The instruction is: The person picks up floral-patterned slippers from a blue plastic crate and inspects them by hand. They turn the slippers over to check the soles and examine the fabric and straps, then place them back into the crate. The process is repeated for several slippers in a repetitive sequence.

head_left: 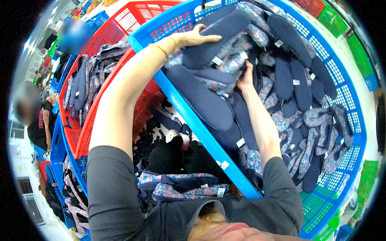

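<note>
Inside a large blue plastic basket (189, 124) lies a heap of slippers with navy soles and floral fabric, many with small white tags. My left hand (195, 38), with a yellow bangle on its wrist, grips the left side of a navy-soled slipper (225, 30), thumb across the sole. My right hand (246, 78) is closed at the edge of a floral slipper (231, 60) in the same bunch; its thumb points up and its other fingers are mostly hidden. Just below the hands, a navy sole (201, 96) lies tilted toward the basket's near rim.
More floral slippers (173, 192) lie close to my body. On the left stands a red basket (124, 20) holding similar slippers (86, 84). Dark items and a white perforated shoe (173, 135) show below the blue rim. Another person (40, 124) is at the far left.
</note>
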A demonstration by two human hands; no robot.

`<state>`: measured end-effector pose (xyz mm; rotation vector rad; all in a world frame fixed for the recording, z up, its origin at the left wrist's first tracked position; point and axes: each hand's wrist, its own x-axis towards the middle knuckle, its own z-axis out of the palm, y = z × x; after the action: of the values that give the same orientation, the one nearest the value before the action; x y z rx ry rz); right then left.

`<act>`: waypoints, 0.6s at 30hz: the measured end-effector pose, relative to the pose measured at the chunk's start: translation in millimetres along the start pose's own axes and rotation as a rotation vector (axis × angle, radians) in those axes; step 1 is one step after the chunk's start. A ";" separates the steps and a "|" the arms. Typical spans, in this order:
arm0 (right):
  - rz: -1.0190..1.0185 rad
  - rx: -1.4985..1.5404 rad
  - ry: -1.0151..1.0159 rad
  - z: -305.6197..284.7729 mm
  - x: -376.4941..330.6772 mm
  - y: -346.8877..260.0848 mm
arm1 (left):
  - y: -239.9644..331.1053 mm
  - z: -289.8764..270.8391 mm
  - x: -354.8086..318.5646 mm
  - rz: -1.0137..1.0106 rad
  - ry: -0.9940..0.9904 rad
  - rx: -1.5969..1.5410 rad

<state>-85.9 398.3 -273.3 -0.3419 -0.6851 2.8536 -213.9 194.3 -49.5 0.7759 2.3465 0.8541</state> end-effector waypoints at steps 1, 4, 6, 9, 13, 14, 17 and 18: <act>-0.118 -0.080 0.097 20.4 -19.2 5.4 | -2.8 4.0 -10.0 -0.023 0.026 -0.021; -0.292 -0.441 -0.045 -9.3 -36.9 -15.5 | 14.7 16.6 -24.7 -0.054 0.002 -0.071; -0.238 -0.315 -0.066 -57.4 -23.1 -29.4 | 32.4 27.6 -16.5 0.007 -0.072 -0.109; -0.054 -0.163 0.083 -22.8 -45.8 -10.7 | 7.1 44.5 -30.7 -0.026 -0.021 0.089; 0.038 -0.121 0.025 -31.4 -24.3 -18.5 | 16.3 42.3 -25.6 -0.053 -0.050 0.131; 0.043 -0.124 0.000 -36.6 -14.9 -18.8 | 18.4 38.9 -19.3 -0.050 -0.054 0.131; -0.103 -0.250 0.033 -37.4 -15.3 -24.2 | 21.5 35.8 -11.7 0.022 -0.089 0.081; -0.222 -0.403 0.021 -55.8 -5.1 -26.5 | 24.5 31.1 -15.5 0.027 -0.082 0.105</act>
<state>-62.9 443.9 -308.5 -0.3274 -1.2132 2.4877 -175.2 212.0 -48.9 0.8705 2.3276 0.7008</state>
